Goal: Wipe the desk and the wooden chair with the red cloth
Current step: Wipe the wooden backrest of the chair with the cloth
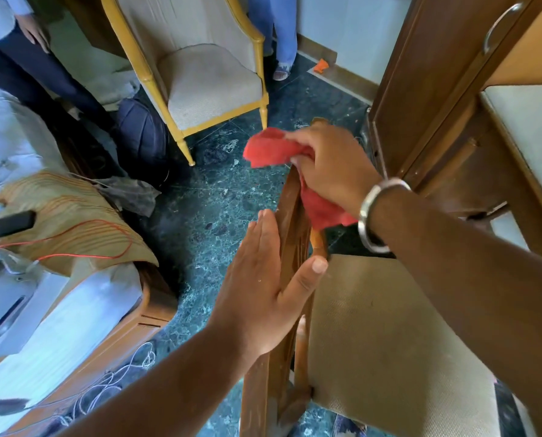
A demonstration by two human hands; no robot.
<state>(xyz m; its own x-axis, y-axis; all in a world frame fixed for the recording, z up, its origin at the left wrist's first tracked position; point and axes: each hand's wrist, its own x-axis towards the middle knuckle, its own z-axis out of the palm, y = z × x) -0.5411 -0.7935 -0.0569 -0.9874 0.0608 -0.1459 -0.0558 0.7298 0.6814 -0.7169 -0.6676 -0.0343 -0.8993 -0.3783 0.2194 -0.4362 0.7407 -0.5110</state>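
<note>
Right hand bunches the soft, limp red cloth on the stiff wooden chair backrest, while the open left hand braces it flat.

The crumpled red cloth drapes over the wooden chair backrest's top edge, apparently pressed against it.

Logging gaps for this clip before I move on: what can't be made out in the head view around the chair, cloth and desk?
- Wooden chair: top rail partly hidden by the right hand and red cloth; its legs are cut off by the bottom edge.
- Red cloth: the middle is buried in the right hand's grip.
- Left hand: its palm side against the rail is hidden.
- Desk: cut off by the right edge.
</note>
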